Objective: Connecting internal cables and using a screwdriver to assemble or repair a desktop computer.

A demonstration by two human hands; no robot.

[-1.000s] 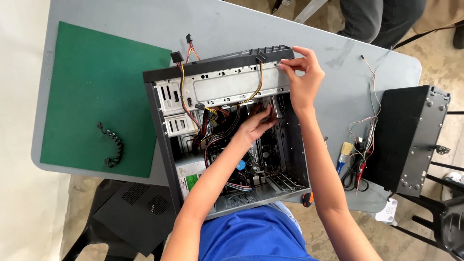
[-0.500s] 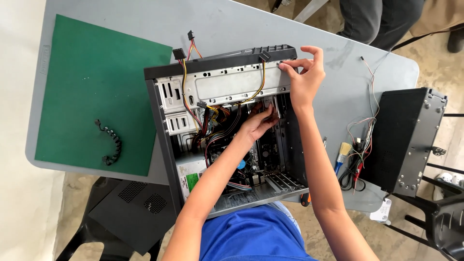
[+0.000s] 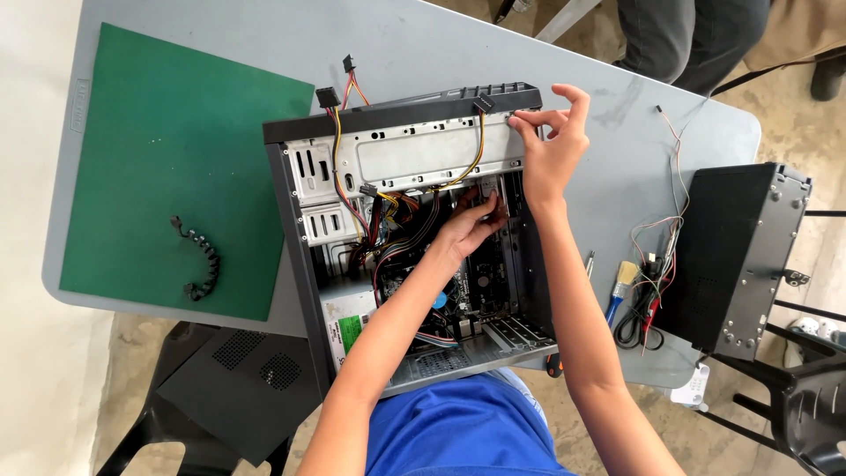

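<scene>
Computer case (image 3: 414,256) lying open on its side on the grey table (image 3: 617,176), long axis running away from the person. Right hand (image 3: 551,145) at the far right corner of the drive bay (image 3: 423,154), fingertips pinched together on the bay's edge; whether they clamp a small part cannot be told. Left hand (image 3: 467,225) is inside the case, just below the bay, fingers loosely curled among the cables (image 3: 388,216); its grip cannot be told
</scene>
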